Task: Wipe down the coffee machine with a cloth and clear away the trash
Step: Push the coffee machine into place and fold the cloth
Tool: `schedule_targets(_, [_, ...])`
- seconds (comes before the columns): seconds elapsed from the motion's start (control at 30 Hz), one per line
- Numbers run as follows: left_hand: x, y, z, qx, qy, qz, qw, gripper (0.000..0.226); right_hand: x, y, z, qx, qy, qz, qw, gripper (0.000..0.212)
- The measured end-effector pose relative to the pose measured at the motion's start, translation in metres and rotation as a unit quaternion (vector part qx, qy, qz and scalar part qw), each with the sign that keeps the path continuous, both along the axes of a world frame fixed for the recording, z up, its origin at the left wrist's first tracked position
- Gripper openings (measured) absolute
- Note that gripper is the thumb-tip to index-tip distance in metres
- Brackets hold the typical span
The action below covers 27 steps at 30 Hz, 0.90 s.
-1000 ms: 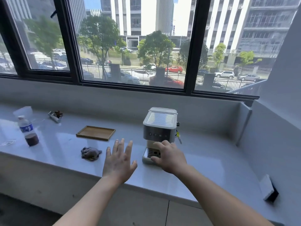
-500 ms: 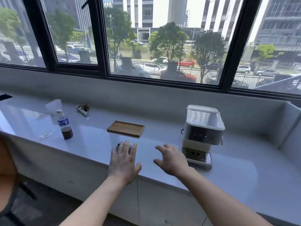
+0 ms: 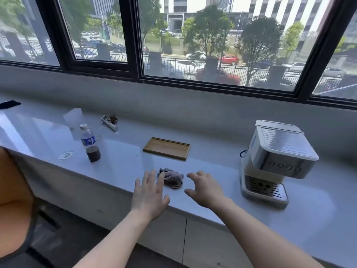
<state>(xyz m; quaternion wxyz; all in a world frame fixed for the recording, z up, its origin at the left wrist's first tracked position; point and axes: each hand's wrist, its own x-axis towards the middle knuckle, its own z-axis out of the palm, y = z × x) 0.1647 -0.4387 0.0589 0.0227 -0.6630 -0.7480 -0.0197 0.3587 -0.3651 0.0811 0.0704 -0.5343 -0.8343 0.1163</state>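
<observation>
Head view: both hands hover, fingers spread and empty, left hand (image 3: 149, 196) and right hand (image 3: 205, 188) flanking the crumpled cloth (image 3: 172, 178) on the tabletop (image 3: 123, 163), coffee machine (image 3: 274, 161) at right.

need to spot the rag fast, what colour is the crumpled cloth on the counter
Greyish purple cloth, best seen in the head view.

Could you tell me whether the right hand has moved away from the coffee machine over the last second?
Yes. The right hand was at the coffee machine drip tray; it now hovers open well to its left, beside the cloth.
</observation>
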Motion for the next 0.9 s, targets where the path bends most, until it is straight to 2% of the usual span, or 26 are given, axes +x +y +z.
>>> schedule_targets(0.27, [-0.024, 0.086, -0.024, -0.021, -0.006, -0.012, 1.0, 0.074, -0.026, 0.082, -0.034, -0.031, 0.0, -0.005, 1.0, 0.056])
schedule_targets(0.67, [-0.069, 0.179, -0.073, -0.143, -0.074, -0.053, 0.986, 0.081, -0.075, 0.163, -0.09, -0.158, -0.055, 0.018, 0.986, 0.066])
schedule_targets(0.83, [-0.095, 0.217, -0.095, -0.204, -0.143, -0.112, 0.962, 0.093, -0.095, 0.18, -0.116, -0.223, -0.083, 0.001, 0.971, 0.097])
schedule_targets(0.9, [-0.103, 0.231, -0.104, -0.231, -0.158, -0.139, 0.95, 0.096, -0.103, 0.181, -0.126, -0.228, -0.087, -0.018, 0.97, 0.1])
